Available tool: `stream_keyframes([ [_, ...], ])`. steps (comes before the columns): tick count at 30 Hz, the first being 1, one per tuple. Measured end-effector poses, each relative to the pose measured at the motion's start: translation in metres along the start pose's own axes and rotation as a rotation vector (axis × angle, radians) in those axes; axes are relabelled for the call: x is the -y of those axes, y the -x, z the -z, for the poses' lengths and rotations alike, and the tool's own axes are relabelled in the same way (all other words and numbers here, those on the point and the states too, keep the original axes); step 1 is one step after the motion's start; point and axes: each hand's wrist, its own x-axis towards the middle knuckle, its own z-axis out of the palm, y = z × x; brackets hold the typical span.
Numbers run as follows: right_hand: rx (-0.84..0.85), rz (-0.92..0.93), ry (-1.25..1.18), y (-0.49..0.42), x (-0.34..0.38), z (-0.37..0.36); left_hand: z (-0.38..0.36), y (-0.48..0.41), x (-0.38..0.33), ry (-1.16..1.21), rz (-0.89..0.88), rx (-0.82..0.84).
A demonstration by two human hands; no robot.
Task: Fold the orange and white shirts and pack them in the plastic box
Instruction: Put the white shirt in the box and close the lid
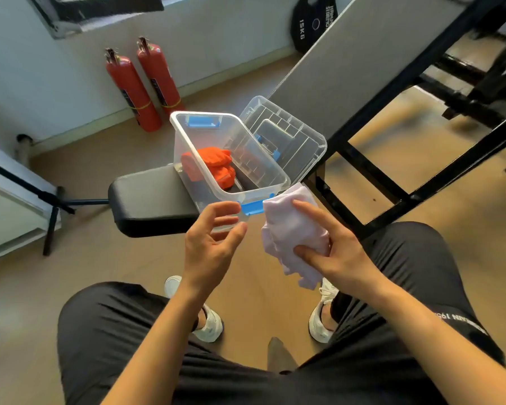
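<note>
Both forearms reach forward from the bottom of the view, bare to the wrist, above the person's knees. The left hand (209,244) is empty and held in the air, palm turned inward toward the other hand, fingers (222,207) loosely curled and spread apart, thumb raised beside them. The right hand (338,252) is closed in a grip on the white shirt (292,229): its thumb presses into the bundle from below, its index finger lies stretched along the top of the cloth, and the other fingers wrap behind it. The two hands are near each other but apart.
</note>
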Motion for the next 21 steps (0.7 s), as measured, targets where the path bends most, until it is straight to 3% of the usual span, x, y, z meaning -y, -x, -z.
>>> stream_keyframes([
  [6, -0.056, 0.072, 0.109, -0.064, 0.02, 0.036, 0.01, -0.067, 0.0, -0.154, -0.091, -0.332],
  [12, -0.018, 0.149, 0.155, -0.132, 0.038, 0.035, 0.006, -0.113, 0.032, -0.207, 0.12, -0.161],
  [17, 0.099, 0.149, 0.231, -0.183, 0.04, 0.016, 0.008, -0.094, 0.042, -0.079, 0.023, -0.199],
  [21, 0.395, 0.112, 0.46, -0.217, 0.044, -0.008, 0.011, -0.077, 0.048, -0.058, -0.079, -0.184],
])
